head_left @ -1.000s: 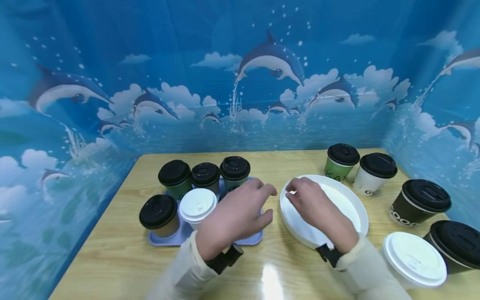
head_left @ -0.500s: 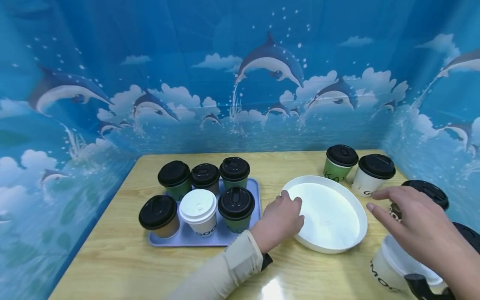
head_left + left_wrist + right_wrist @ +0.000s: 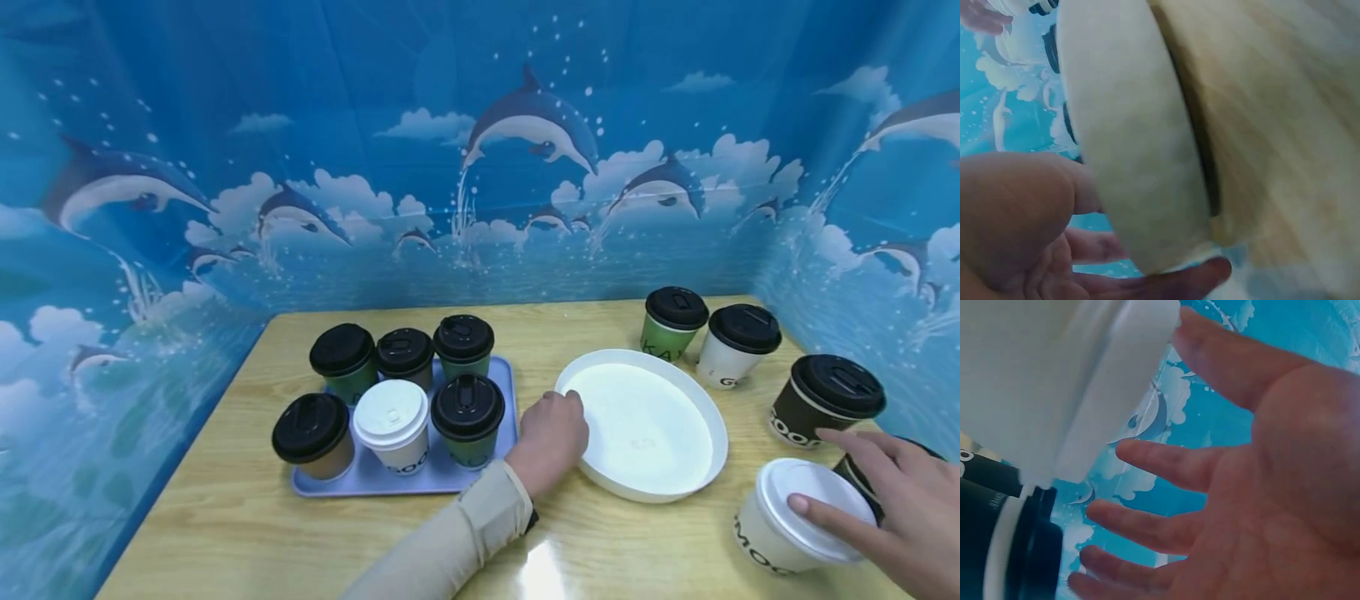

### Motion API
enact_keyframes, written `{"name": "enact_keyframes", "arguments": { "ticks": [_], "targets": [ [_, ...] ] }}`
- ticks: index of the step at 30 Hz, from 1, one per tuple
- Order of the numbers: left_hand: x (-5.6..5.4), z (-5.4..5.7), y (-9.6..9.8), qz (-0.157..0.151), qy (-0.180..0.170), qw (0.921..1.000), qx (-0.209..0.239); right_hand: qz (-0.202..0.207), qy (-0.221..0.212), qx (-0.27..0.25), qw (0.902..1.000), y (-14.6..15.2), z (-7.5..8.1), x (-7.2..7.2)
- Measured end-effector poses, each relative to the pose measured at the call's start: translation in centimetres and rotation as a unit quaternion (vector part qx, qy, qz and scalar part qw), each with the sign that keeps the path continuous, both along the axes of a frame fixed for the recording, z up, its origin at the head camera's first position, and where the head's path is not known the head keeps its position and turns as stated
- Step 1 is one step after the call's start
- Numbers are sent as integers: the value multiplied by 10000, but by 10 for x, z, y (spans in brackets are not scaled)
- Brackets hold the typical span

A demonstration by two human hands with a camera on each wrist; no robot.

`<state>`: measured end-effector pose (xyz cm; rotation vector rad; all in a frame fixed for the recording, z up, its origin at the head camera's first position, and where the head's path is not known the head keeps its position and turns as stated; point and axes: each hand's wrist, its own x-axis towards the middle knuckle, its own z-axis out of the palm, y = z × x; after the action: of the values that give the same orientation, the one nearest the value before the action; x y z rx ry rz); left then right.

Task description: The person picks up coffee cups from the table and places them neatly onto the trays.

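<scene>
My left hand [image 3: 553, 437] holds the near left rim of a round white tray [image 3: 645, 487]; in the left wrist view the thumb and fingers [image 3: 1200, 278] lie on either side of the tray's wall [image 3: 1135, 137]. My right hand [image 3: 903, 517] is spread with fairly straight fingers over a white paper cup [image 3: 772, 533] with a white lid. In the right wrist view the thumb tip is at the edge of the lid [image 3: 1116, 394], while the other fingers stand apart from it. A dark cup [image 3: 862, 487] is partly hidden behind the right hand.
A lilac rectangular tray [image 3: 375, 483] at left bears several lidded cups, one with a white lid [image 3: 392, 412]. Behind and right of the round tray stand a green cup [image 3: 667, 333], a white cup with black lid [image 3: 731, 358] and a dark cup [image 3: 802, 412]. A dolphin-print curtain [image 3: 450, 167] surrounds the table.
My left hand has gone from above the lilac tray to the round tray's rim. The right hand has moved from over the round tray rightward and down to the white-lidded cup.
</scene>
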<state>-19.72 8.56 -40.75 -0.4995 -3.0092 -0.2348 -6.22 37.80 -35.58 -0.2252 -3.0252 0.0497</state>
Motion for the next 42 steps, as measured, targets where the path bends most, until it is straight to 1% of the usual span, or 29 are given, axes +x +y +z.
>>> {"name": "enact_keyframes", "arguments": {
  "ticks": [4, 6, 9, 12, 15, 18, 23, 26, 34, 38, 42],
  "targets": [
    [-8, -8, -3, -30, -185, 9996, 217, -117, -480, 83, 9987, 2, -5, 1],
    [-12, -12, -5, -62, -224, 9993, 294, -141, -570, 43, 9983, -2, -2, 2],
    [-15, -14, -7, -125, -236, 9990, 358, 18, -623, 63, 9980, -9, 4, 3],
    [-15, -14, -7, -178, -260, 9990, 332, 335, -530, 22, 9980, -15, 6, 4],
    [-15, -13, -7, -200, -300, 9989, 294, 547, -546, -246, 9967, -20, 3, 6],
    [-15, -11, -7, -213, -351, 9988, 270, 597, -704, -508, 9944, -23, -2, 7],
    [-15, -10, -7, -193, -425, 9986, 251, 598, -791, -633, 9931, -23, -6, 6],
    [-16, -10, -6, -151, -499, 9983, 259, 509, -834, -739, 9925, -22, -7, 5],
    [-17, -9, -6, -196, -467, 9983, 289, 70, -1451, -1162, 9825, -16, -10, -3],
    [-18, -9, -5, -166, -528, 9982, 244, -94, -1407, -1123, 9836, -14, -12, -6],
    [-20, -8, -5, -134, -591, 9979, 224, -139, -1103, -1108, 9876, -18, -10, -5]
  ]
}}
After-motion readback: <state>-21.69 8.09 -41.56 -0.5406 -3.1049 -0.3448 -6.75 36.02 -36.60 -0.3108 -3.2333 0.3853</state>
